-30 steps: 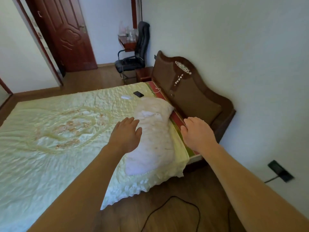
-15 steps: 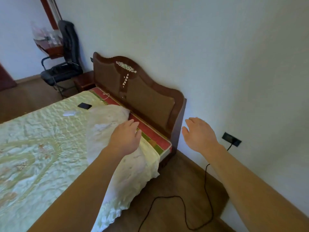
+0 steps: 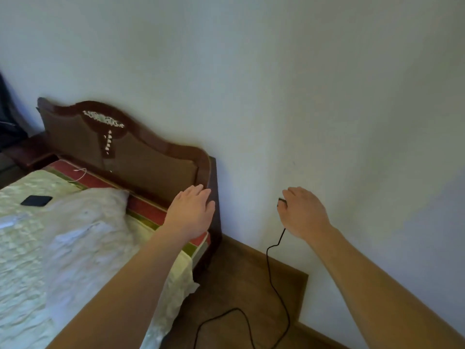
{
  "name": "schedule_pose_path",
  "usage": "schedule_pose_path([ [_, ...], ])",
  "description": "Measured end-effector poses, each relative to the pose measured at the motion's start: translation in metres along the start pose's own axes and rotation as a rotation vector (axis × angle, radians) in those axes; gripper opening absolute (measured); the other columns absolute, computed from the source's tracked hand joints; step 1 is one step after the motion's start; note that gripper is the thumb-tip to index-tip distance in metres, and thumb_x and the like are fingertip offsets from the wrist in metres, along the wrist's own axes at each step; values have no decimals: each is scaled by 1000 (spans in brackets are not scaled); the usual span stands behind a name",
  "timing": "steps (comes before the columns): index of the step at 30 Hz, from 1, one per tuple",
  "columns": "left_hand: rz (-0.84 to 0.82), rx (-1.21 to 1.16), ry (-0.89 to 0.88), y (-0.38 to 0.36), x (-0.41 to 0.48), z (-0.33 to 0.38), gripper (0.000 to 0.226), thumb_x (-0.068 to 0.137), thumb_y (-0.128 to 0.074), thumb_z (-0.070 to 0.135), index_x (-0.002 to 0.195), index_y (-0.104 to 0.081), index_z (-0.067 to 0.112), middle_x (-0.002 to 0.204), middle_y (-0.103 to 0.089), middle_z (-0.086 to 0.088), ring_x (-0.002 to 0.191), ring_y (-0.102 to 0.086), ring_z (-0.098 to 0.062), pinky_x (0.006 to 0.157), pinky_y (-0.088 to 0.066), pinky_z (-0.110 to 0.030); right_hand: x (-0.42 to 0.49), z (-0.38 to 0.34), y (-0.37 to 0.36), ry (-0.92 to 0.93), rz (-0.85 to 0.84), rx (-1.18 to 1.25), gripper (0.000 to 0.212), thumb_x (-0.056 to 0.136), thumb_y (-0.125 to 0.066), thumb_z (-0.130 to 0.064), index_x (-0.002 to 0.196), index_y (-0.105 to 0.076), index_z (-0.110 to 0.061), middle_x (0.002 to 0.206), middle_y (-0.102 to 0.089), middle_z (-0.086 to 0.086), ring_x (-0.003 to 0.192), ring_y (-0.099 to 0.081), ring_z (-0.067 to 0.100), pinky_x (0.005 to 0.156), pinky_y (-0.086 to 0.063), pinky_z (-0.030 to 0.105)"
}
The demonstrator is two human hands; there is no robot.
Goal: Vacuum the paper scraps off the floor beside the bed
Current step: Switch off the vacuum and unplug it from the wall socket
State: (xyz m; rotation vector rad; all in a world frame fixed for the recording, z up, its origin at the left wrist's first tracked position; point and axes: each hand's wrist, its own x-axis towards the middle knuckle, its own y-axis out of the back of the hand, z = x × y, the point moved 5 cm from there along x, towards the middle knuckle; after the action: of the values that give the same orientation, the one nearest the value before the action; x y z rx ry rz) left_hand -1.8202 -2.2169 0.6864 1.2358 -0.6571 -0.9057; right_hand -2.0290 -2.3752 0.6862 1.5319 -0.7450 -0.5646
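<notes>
Your left hand (image 3: 191,212) hangs in the middle of the frame, back up, fingers straight and close together, holding nothing. Its fingertips lie over the right-hand end of the dark brown carved wooden headboard (image 3: 141,159); you cannot tell from this view whether they touch the wood.

Your right hand (image 3: 302,214) is right of centre, up against the pale plastered wall (image 3: 276,84), with its back toward the camera and its fingers bent toward the wall. A small dark plug piece (image 3: 281,202) peeks out at the left edge of those fingers. The hand covers the rest of it, so it cannot be told whether you grip it or only touch it. From under that hand a thin black cable (image 3: 267,258) drops down the wall, crosses the brown skirting board (image 3: 289,280) and loops over the brown wooden floor (image 3: 266,333) to the bottom edge of the frame.

That strip of floor beside the bed (image 3: 201,250) sits in the lower centre, between the bed's corner and the wall.

The bed fills the lower left:
- A pale green quilted bedspread (image 3: 22,260) covers it, with a long white pillow (image 3: 88,222) lying on top.
- A red-and-green striped mattress edge (image 3: 146,210) shows between the pillow and the headboard.
- A flat black phone (image 3: 36,200) lies on the bedspread at the left edge of the frame, just beside the pillow's upper corner.
- A thin white cord (image 3: 78,173) rests on the striped edge further up and left.
- A dark wooden bedside cabinet (image 3: 27,149) stands at the far left, past the headboard.
</notes>
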Motion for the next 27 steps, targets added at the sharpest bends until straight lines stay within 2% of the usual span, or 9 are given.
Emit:
schedule_pose_path([
  [7, -47, 36, -135, -26, 58, 55, 52, 108, -29, 39, 154, -37, 17, 160, -36, -3, 149, -28, -22, 122, -20, -39, 23, 69, -19, -77, -21, -15, 44, 101, -26, -35, 115, -60, -11, 114, -62, 5, 104, -54, 24, 95, -44, 37],
  [10, -97, 40, -170, -46, 90, 63, 54, 107, -29, 42, 156, -34, 18, 164, -31, -4, 153, -23, -22, 124, -17, -41, 34, 89, -36, -114, -52, -24, 38, 103, -33, -32, 122, -59, -12, 119, -61, 5, 108, -53, 23, 98, -43, 36],
  [18, -297, 90, -307, -131, 181, 75, 58, 107, -25, 48, 158, -26, 21, 168, -20, -4, 156, -15, -25, 127, -14, -45, 86, 141, -98, -290, -149, -61, 45, 104, -32, -31, 137, -52, -8, 138, -55, 10, 126, -50, 26, 109, -37, 37],
  [27, -451, 133, -415, -238, 242, 98, 58, 107, -25, 48, 157, -29, 19, 166, -25, -5, 154, -19, -24, 125, -14, -41, 129, 175, -197, -324, -256, 36, 41, 103, -31, -30, 131, -55, -11, 126, -60, 6, 114, -54, 21, 102, -43, 34],
])
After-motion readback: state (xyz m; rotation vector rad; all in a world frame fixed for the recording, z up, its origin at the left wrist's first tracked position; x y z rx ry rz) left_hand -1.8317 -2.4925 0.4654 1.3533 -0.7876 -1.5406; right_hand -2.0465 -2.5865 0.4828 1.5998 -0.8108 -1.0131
